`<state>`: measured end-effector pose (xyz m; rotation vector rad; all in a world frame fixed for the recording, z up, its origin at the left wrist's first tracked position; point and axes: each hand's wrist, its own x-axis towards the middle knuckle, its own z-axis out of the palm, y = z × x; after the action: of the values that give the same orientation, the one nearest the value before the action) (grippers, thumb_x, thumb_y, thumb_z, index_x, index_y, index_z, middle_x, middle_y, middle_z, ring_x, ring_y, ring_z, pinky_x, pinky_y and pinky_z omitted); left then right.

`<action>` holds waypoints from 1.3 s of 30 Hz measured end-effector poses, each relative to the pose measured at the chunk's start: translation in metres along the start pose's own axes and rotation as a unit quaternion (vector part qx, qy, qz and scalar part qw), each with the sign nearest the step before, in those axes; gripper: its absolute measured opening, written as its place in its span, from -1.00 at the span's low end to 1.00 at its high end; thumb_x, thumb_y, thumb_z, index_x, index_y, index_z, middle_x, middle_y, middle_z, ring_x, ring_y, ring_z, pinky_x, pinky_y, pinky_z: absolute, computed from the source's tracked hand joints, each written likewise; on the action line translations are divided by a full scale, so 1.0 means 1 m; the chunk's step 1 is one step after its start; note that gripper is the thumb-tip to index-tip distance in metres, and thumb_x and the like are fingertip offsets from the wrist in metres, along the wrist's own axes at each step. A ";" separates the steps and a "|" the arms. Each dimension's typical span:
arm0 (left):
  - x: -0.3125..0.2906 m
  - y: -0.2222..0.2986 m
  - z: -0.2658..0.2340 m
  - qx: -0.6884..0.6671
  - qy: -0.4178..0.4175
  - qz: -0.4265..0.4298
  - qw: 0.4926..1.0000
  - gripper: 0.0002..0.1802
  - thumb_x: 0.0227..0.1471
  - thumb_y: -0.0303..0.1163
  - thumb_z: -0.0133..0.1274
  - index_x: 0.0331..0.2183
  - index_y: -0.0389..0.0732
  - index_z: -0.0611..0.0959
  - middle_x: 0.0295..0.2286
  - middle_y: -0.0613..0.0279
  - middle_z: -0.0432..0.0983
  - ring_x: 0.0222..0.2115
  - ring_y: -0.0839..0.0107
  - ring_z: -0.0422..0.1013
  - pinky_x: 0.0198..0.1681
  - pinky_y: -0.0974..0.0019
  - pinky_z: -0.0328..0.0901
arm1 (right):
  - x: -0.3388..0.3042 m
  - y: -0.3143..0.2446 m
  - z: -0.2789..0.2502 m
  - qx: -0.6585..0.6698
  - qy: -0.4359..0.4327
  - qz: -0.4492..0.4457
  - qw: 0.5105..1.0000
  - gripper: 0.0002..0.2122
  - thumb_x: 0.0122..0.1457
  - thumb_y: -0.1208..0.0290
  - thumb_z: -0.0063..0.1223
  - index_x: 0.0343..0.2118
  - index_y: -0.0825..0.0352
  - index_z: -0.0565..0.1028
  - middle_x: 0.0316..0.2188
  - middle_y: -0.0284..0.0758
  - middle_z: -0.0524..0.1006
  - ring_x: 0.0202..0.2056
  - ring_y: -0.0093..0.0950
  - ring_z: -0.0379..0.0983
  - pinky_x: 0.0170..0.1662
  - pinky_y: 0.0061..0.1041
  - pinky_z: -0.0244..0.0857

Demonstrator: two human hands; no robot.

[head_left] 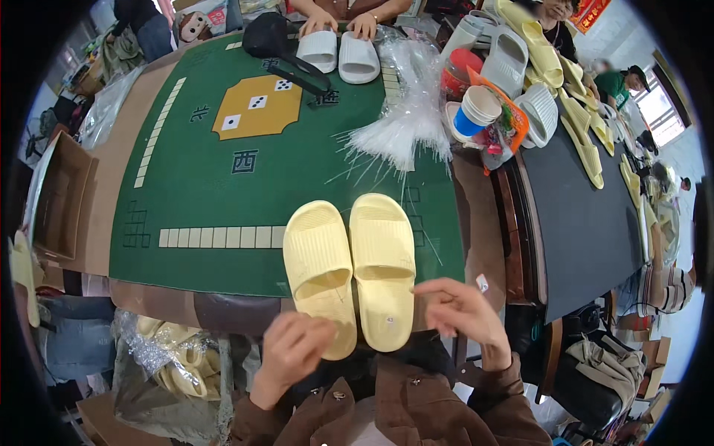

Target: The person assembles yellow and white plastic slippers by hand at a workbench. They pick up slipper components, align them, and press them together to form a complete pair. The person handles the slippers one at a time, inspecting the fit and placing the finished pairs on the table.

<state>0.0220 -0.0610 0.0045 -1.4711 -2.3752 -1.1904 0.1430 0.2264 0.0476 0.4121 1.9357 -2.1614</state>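
Two pale yellow slide slippers, the left one (pixel 317 249) and the right one (pixel 383 253), lie side by side at the table's near edge, toes pointing away from me. A small white sticker (pixel 390 321) is on the right slipper's insole. My left hand (pixel 294 349) is closed beside the left slipper's heel, its fingers curled and slightly blurred; whatever they hold, if anything, is hidden. With its index finger stretched toward the outer edge of the right slipper, my right hand (pixel 465 314) is open and appears to hold nothing.
Thin clear plastic strands (pixel 405 126) are heaped beyond the slippers. Across the green table mat (pixel 186 186), another person's hands (pixel 338 26) rest on white slippers (pixel 360 59). A cup (pixel 477 111) stands far right, near more slippers. A crate (pixel 163 401) of wrapped yellow slippers sits lower left.
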 end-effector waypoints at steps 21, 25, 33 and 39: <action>0.043 -0.010 0.033 -0.010 -0.147 -0.226 0.963 0.00 -0.10 0.23 0.16 0.06 -0.46 0.29 -0.04 -0.32 0.30 -0.04 -0.19 0.30 0.02 0.00 0.25 | 0.060 0.041 0.063 -0.341 0.177 -0.179 0.906 -0.72 0.09 0.69 -0.05 -0.09 0.52 0.38 -0.23 0.00 0.41 -0.31 -0.16 0.44 -0.27 -0.34 0.34; 0.060 -0.022 0.048 -0.035 -0.210 -0.287 0.934 -0.19 -0.07 0.27 0.10 -0.23 -0.41 0.49 -0.34 -0.24 0.48 -0.29 -0.09 0.46 -0.23 0.03 0.35 | 0.080 0.048 0.068 -0.476 0.192 -0.233 0.826 -0.68 -0.04 0.57 0.09 -0.17 0.50 0.39 -0.26 0.00 0.41 -0.18 0.09 0.30 -0.05 -0.07 0.16; 0.079 -0.040 0.059 -0.128 -0.259 -0.300 0.909 -0.16 0.10 0.16 -0.07 0.01 -0.52 0.38 -0.07 -0.41 0.32 -0.05 -0.12 0.33 0.00 0.15 0.25 | 0.120 0.057 0.053 -0.509 0.180 -0.167 0.825 -0.88 -0.14 0.51 0.12 -0.49 0.41 0.53 -0.54 -0.09 0.53 -0.43 -0.05 0.45 -0.29 -0.13 0.32; 0.085 -0.039 0.058 -0.061 -0.286 -0.286 0.913 -0.32 0.12 0.01 -0.08 -0.11 -0.52 0.48 -0.24 -0.33 0.48 -0.24 -0.07 0.46 -0.15 0.14 0.36 | 0.126 0.068 0.052 -0.546 0.188 -0.183 0.796 -0.89 -0.20 0.51 0.12 -0.58 0.45 0.53 -0.62 -0.06 0.49 -0.54 -0.11 0.48 -0.43 -0.21 0.34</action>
<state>-0.0365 0.0295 -0.0179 -1.3306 -3.3625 -1.1222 0.0443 0.1710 -0.0544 0.2384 3.2470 -0.7307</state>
